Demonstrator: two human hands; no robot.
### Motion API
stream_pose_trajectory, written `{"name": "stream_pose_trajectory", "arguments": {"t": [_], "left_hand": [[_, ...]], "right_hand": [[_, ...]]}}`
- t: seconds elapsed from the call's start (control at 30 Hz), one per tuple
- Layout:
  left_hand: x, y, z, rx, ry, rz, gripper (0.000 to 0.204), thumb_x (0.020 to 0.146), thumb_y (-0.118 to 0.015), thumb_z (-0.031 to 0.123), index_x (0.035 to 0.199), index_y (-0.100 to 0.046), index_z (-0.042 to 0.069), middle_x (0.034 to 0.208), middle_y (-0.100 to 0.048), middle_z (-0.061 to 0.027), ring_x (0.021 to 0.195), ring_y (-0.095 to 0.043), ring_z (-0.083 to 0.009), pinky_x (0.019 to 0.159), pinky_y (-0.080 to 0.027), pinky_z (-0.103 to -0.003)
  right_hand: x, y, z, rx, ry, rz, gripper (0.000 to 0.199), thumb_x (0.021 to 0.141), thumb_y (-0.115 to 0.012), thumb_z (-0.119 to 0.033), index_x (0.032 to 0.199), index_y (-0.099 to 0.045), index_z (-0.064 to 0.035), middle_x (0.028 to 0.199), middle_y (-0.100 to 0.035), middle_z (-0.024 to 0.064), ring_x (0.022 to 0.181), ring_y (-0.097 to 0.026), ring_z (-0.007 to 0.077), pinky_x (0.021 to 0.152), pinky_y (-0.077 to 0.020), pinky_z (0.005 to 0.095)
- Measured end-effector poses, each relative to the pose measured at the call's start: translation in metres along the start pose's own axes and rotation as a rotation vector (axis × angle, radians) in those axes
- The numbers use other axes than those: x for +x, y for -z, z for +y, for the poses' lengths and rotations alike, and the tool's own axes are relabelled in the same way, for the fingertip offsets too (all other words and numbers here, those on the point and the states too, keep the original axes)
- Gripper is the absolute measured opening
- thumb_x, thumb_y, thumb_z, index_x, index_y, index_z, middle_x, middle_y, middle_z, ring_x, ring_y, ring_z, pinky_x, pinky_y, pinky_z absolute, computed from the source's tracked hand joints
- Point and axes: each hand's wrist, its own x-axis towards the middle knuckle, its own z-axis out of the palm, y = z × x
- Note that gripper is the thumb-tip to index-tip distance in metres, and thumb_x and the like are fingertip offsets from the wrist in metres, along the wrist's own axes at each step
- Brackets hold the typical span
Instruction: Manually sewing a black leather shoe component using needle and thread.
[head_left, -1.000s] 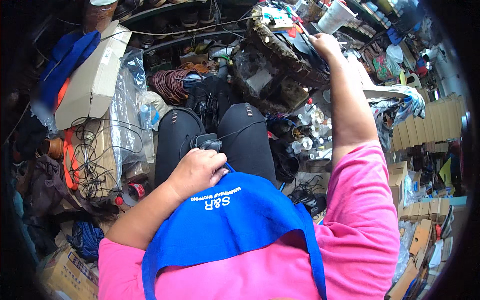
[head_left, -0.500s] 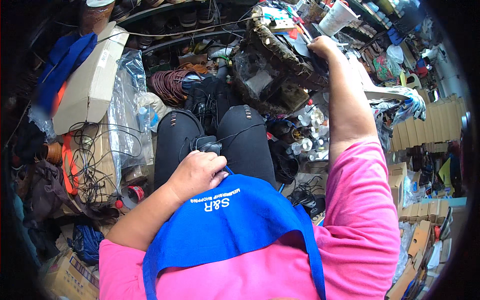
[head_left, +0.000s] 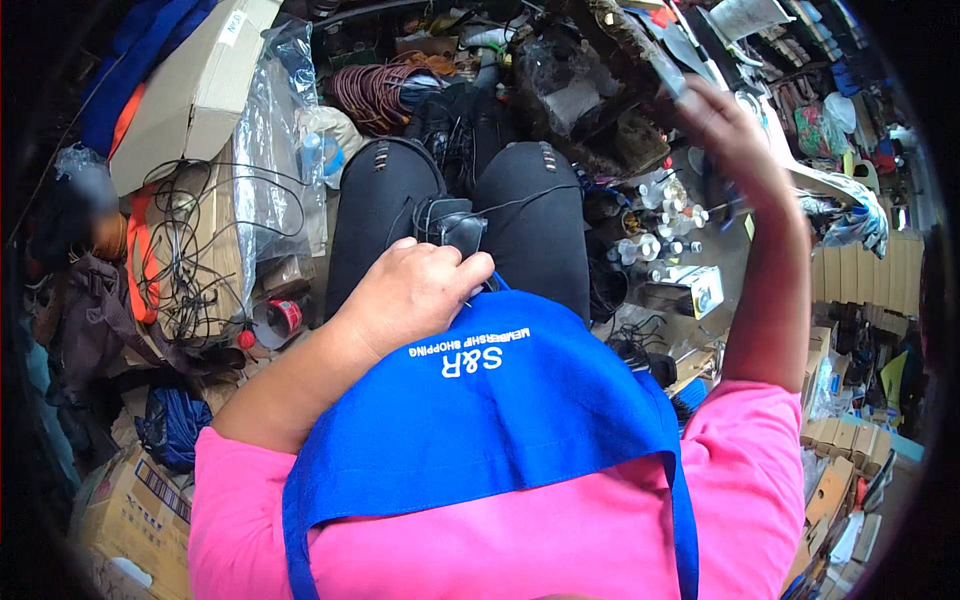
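The left hand (head_left: 412, 295) rests palm down on the person's lap, at the top edge of a blue cloth bag (head_left: 500, 410). Its fingers (head_left: 462, 275) are curled loosely, and their tips touch a small black device (head_left: 455, 225) lying between the two black-clad knees (head_left: 385, 200). Thin black cords run from that device across the right thigh. Whether the fingers actually grip the device cannot be determined; only contact at its near edge shows.

The right hand (head_left: 722, 125) is raised, well apart from the lap, beside a cluttered pile of parts (head_left: 590, 80). Its fingers are partly bent and blurred. A thin dark item lies at the fingertips, but a grip on it cannot be confirmed.

Count: one black device, one blue bag, two knees. To the left stand one cardboard box (head_left: 195, 90), one clear plastic bag (head_left: 275, 150) and one coil of reddish-brown cable (head_left: 370, 90).
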Motion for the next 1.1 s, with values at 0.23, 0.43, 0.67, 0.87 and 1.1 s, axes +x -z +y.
{"name": "stream_pose_trajectory", "arguments": {"t": [0.23,0.43,0.67,0.87,1.1], "left_hand": [[-0.005,-0.005,-0.002,-0.094,-0.067,0.134,0.019,0.077,-0.067,0.013,0.090,-0.054,0.007,0.069,-0.055,-0.0077,0.067,-0.059,-0.0261,0.064,-0.045,-0.037],[-0.005,-0.006,-0.003,-0.012,-0.088,0.117,0.020,0.077,-0.066,0.014,0.091,-0.054,0.008,0.070,-0.056,-0.0070,0.068,-0.059,-0.0243,0.064,-0.044,-0.036],[0.003,0.008,0.002,0.248,-0.004,-0.086,0.017,0.082,-0.059,0.026,0.090,-0.056,0.012,0.067,-0.059,-0.0073,0.067,-0.063,-0.0241,0.063,-0.046,-0.037],[0.002,-0.010,-0.011,-0.120,-0.091,0.111,0.014,0.076,-0.066,0.017,0.076,-0.054,0.009,0.066,-0.054,-0.0086,0.063,-0.059,-0.0284,0.060,-0.046,-0.039],[0.002,-0.022,-0.005,-0.236,-0.062,0.165,0.015,0.074,-0.067,0.013,0.075,-0.052,0.007,0.068,-0.051,-0.0095,0.065,-0.057,-0.0292,0.062,-0.046,-0.039]], "right_hand": [[-0.070,-0.112,-0.022,-0.222,0.184,-0.557,0.016,0.088,-0.057,-0.019,0.093,-0.056,-0.0037,0.079,-0.061,0.0215,0.077,-0.060,0.0400,0.067,-0.0470,0.0437],[-0.061,-0.155,-0.041,-0.327,0.244,-0.579,0.021,0.089,-0.050,-0.025,0.096,-0.056,-0.0059,0.078,-0.064,0.0193,0.080,-0.062,0.0399,0.068,-0.0459,0.0505],[-0.056,-0.172,-0.048,-0.316,0.173,-0.446,0.024,0.089,-0.049,-0.028,0.091,-0.057,-0.0050,0.077,-0.064,0.0201,0.078,-0.062,0.0399,0.068,-0.0469,0.0507],[-0.058,-0.182,-0.049,-0.276,0.153,-0.354,0.026,0.089,-0.050,-0.029,0.089,-0.058,-0.0038,0.076,-0.063,0.0211,0.075,-0.062,0.0396,0.068,-0.0473,0.0499],[-0.053,-0.191,-0.047,-0.286,0.062,-0.356,0.026,0.088,-0.052,-0.030,0.089,-0.062,-0.0060,0.079,-0.065,0.0189,0.078,-0.063,0.0375,0.069,-0.0480,0.0477]]}}
